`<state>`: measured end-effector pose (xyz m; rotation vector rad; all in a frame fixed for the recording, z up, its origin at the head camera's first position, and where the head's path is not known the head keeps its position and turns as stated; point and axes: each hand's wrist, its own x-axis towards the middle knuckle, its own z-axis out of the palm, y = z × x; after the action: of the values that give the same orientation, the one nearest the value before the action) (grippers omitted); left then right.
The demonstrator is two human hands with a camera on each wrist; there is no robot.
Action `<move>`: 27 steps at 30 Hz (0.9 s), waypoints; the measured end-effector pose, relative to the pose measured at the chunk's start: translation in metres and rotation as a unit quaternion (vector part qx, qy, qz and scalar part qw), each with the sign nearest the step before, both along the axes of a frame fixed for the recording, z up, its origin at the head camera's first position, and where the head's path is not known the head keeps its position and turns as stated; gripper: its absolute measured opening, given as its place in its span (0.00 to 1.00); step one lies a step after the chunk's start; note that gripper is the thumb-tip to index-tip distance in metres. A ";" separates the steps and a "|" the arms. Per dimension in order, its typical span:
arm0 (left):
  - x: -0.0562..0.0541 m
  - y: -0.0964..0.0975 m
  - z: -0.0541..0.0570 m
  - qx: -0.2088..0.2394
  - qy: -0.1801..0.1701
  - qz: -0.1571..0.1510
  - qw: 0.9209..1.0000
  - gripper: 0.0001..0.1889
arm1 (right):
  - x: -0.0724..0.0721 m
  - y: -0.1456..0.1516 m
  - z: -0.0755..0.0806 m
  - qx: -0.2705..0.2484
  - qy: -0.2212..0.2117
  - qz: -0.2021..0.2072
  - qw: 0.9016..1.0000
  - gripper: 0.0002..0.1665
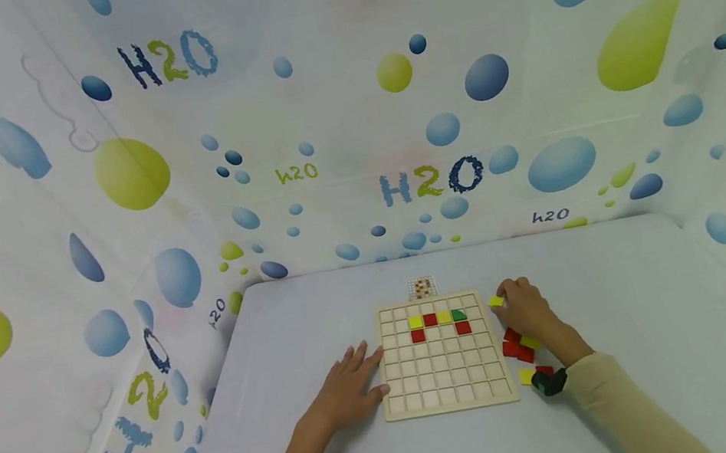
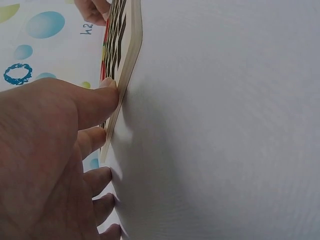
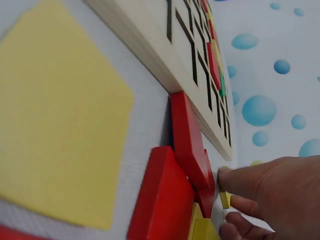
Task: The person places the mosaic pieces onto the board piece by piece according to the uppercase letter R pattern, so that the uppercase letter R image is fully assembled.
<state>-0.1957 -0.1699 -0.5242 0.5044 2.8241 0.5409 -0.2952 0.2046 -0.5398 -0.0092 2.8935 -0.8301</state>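
Observation:
A square wooden grid board (image 1: 447, 378) lies on the white table. Near its far side sit two yellow tiles, a green tile (image 1: 459, 315) with a rounded corner, and several red tiles (image 1: 430, 320). My left hand (image 1: 347, 393) rests with spread fingers at the board's left edge; its thumb touches the edge in the left wrist view. Off the board's far right corner, my right hand (image 1: 530, 313) pinches a small yellow tile (image 1: 496, 301) between thumb and fingers. In the right wrist view that tile (image 3: 225, 199) shows partly behind the thumb.
Loose red tiles (image 1: 518, 351) and yellow tiles (image 1: 526, 375) lie along the board's right side, some partly under the right wrist in the head view. A small card with a coloured grid pattern (image 1: 422, 288) lies beyond the far edge. A printed curtain (image 1: 332, 107) surrounds the table.

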 end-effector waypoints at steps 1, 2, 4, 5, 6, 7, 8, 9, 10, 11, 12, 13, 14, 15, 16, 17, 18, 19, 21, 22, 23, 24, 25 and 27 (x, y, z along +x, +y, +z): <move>0.000 0.000 0.000 0.001 -0.001 0.000 1.000 0.37 | 0.000 0.000 0.000 -0.001 0.003 0.003 1.000 0.22; -0.001 0.000 -0.001 0.000 -0.003 0.000 1.000 0.37 | 0.001 -0.001 0.000 -0.001 0.005 0.006 1.000 0.21; -0.001 -0.001 -0.002 -0.001 -0.004 0.001 1.000 0.37 | 0.002 -0.001 0.000 -0.005 0.009 0.013 1.000 0.19; -0.001 -0.001 -0.002 -0.001 -0.003 0.001 1.000 0.37 | 0.003 -0.001 0.000 -0.007 0.009 0.017 1.000 0.19; -0.001 -0.001 -0.002 -0.002 -0.002 0.001 1.000 0.36 | 0.004 -0.001 0.000 -0.009 0.009 0.021 1.000 0.18; -0.002 -0.001 -0.002 -0.002 -0.001 0.000 1.000 0.37 | 0.005 -0.001 0.001 -0.012 0.009 0.024 1.000 0.18; -0.001 -0.001 -0.003 -0.004 -0.001 0.001 1.000 0.37 | 0.006 0.000 0.001 -0.014 0.008 0.026 1.000 0.18; -0.001 -0.001 -0.003 -0.003 0.000 0.000 1.000 0.36 | 0.007 0.000 0.002 -0.016 0.008 0.030 0.999 0.18; -0.002 -0.001 -0.003 -0.004 0.000 0.000 1.000 0.37 | 0.008 0.000 0.002 -0.017 0.009 0.034 0.999 0.18; -0.002 -0.002 -0.004 -0.003 0.001 0.000 1.000 0.36 | 0.009 0.001 0.002 -0.019 0.010 0.038 0.999 0.18; -0.002 -0.002 -0.004 -0.003 0.001 0.001 1.000 0.36 | 0.009 0.001 0.002 -0.020 0.013 0.043 0.999 0.18; -0.002 -0.002 -0.005 -0.004 0.000 0.001 1.000 0.36 | 0.010 0.002 0.002 -0.021 0.016 0.048 0.999 0.18; -0.002 -0.002 -0.005 -0.004 0.001 0.001 1.000 0.36 | 0.010 0.002 0.002 -0.020 0.019 0.051 0.998 0.17; -0.002 -0.002 -0.006 -0.003 0.002 0.001 1.000 0.36 | 0.010 0.003 0.001 -0.020 0.023 0.052 0.998 0.17; -0.002 -0.002 -0.006 -0.002 0.003 0.001 1.000 0.36 | 0.010 0.003 0.001 -0.021 0.025 0.050 0.998 0.18; -0.002 -0.002 -0.006 -0.002 0.004 0.000 1.000 0.36 | 0.009 0.003 0.001 -0.022 0.028 0.049 0.998 0.17; -0.002 -0.003 -0.006 -0.001 0.004 0.000 1.000 0.36 | 0.009 0.002 0.001 -0.023 0.031 0.047 0.998 0.17; -0.002 -0.003 -0.006 -0.001 0.005 -0.001 1.000 0.36 | 0.008 0.001 0.001 -0.024 0.032 0.043 0.998 0.17; -0.002 -0.003 -0.007 0.000 0.005 0.000 1.000 0.36 | 0.007 -0.002 0.001 -0.029 0.034 0.042 0.998 0.17; -0.002 -0.003 -0.007 0.000 0.005 -0.001 1.000 0.36 | 0.007 -0.005 0.003 -0.035 0.033 0.043 0.998 0.17; -0.002 -0.003 -0.007 -0.001 0.005 0.000 1.000 0.36 | 0.008 -0.009 0.004 -0.040 0.035 0.050 0.997 0.17; -0.002 -0.003 -0.007 -0.001 0.004 0.000 1.000 0.37 | 0.009 -0.013 0.006 -0.046 0.037 0.057 0.997 0.17; -0.002 -0.003 -0.007 -0.001 0.004 0.000 1.000 0.37 | 0.010 -0.017 0.008 -0.050 0.039 0.065 0.996 0.17; -0.002 -0.003 -0.007 -0.001 0.003 0.001 1.000 0.37 | 0.014 -0.027 0.013 -0.057 0.047 0.090 0.993 0.16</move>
<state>-0.1978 -0.1727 -0.5311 0.5044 2.8310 0.5364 -0.2809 0.1774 -0.5266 -0.3230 2.8710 -0.9842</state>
